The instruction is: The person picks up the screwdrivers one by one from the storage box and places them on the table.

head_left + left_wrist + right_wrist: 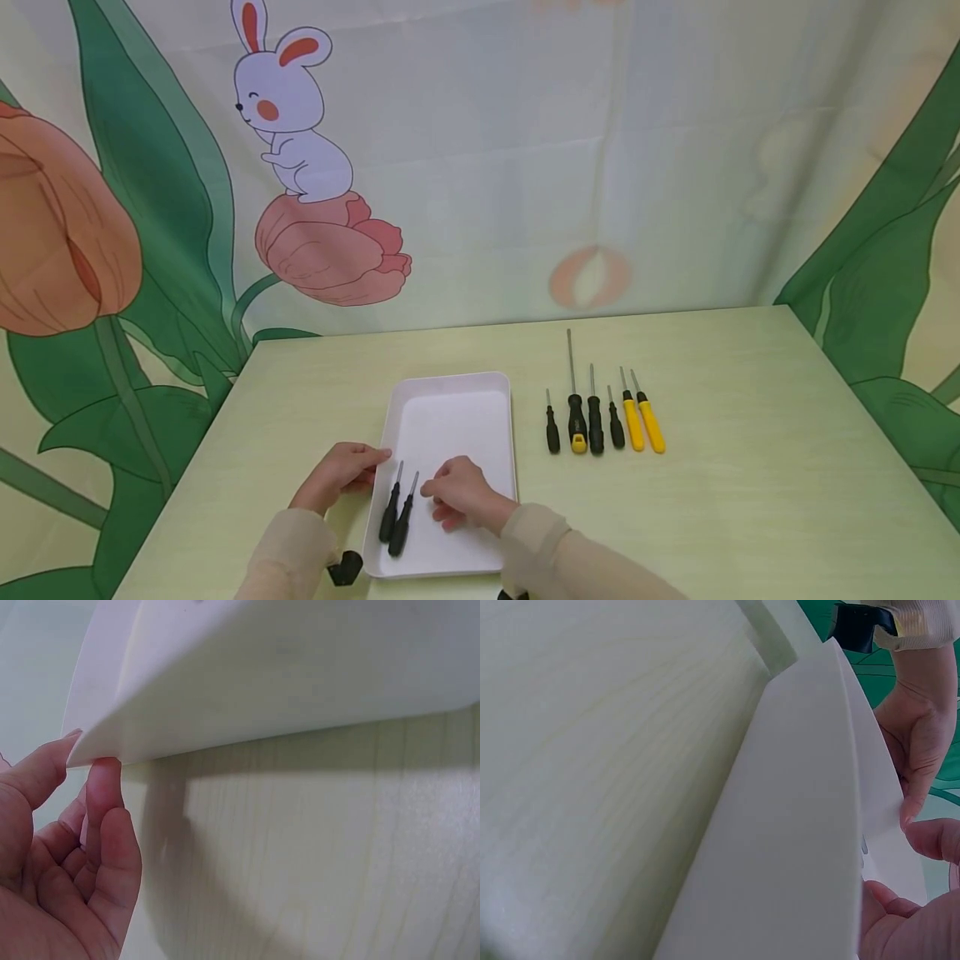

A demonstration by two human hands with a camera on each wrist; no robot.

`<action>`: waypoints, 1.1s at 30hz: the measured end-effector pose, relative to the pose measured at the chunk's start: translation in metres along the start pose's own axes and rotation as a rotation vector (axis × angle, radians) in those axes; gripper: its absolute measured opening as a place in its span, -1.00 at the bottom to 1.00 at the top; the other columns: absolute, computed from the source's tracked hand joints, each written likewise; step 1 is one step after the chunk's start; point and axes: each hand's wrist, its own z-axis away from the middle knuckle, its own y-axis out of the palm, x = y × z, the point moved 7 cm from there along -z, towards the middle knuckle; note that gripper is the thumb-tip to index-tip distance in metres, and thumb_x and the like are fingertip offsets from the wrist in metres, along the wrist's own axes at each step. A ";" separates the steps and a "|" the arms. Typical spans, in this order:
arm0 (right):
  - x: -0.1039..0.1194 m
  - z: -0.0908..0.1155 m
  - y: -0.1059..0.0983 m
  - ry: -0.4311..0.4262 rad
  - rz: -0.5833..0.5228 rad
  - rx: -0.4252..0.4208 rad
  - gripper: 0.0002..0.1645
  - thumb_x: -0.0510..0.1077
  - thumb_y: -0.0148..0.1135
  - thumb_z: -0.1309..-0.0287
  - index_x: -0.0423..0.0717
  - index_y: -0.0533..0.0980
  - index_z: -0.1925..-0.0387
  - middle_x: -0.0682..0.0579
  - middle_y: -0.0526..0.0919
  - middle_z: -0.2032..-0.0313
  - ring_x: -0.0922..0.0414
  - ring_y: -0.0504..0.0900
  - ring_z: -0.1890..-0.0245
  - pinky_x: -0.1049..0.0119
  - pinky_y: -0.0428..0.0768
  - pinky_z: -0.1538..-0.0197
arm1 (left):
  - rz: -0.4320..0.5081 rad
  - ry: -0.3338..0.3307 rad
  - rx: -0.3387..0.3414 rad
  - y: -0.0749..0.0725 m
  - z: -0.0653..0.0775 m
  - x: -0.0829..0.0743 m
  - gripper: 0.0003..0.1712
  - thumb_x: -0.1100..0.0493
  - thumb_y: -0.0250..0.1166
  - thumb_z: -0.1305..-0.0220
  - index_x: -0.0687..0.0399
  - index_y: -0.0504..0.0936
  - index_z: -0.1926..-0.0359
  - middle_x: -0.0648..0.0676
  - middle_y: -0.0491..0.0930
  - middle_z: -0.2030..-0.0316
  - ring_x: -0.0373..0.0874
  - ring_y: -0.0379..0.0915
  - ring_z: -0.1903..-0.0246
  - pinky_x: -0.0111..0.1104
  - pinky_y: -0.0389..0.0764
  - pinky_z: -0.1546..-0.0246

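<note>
A white rectangular tray [450, 417] rests on the table, with two black-handled screwdrivers side by side near its left edge. The left one [390, 512] and the right one [402, 525] both have their shafts pointing away from me. My left hand [342, 473] pinches the tray's left rim between thumb and fingers, as the left wrist view shows at the rim [97, 742]. Over the tray, just right of the screwdrivers, hovers my right hand [465, 493], its fingers loosely bent. In the right wrist view its thumb and fingers [907, 922] stand apart, nothing visible between them.
Right of the tray, several screwdrivers lie in a row: a small black one [552, 425], a long black-and-yellow one [576, 412], further black ones [596, 417], and two yellow-handled ones [632, 417]. A curtain printed with a rabbit [300, 108] hangs behind the table [750, 467].
</note>
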 end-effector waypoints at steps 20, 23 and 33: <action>0.004 -0.004 0.016 0.011 0.102 -0.051 -0.75 -0.19 0.25 0.12 -0.12 0.30 0.59 0.04 0.40 0.77 0.23 0.37 0.87 0.46 0.34 0.81 | 0.002 0.005 0.011 -0.001 0.001 0.000 -0.70 0.04 0.23 -0.09 0.24 0.54 0.41 -0.07 0.40 0.68 -0.26 0.34 0.61 -0.47 0.44 0.53; -0.003 -0.012 0.021 0.004 0.086 -0.053 -0.75 -0.19 0.26 0.16 -0.13 0.32 0.59 0.01 0.44 0.77 0.23 0.40 0.88 0.42 0.36 0.81 | 0.007 0.009 0.013 0.000 0.001 0.000 -0.70 0.05 0.22 -0.09 0.25 0.54 0.41 -0.08 0.40 0.68 -0.26 0.35 0.61 -0.47 0.44 0.53; 0.005 -0.003 0.026 0.022 0.114 -0.034 -0.78 -0.21 0.24 0.12 -0.13 0.33 0.60 -0.07 0.54 0.70 0.23 0.39 0.86 0.45 0.35 0.81 | 0.003 0.000 0.009 0.000 0.001 0.000 -0.70 0.04 0.22 -0.09 0.24 0.54 0.42 -0.07 0.40 0.68 -0.25 0.34 0.62 -0.46 0.44 0.53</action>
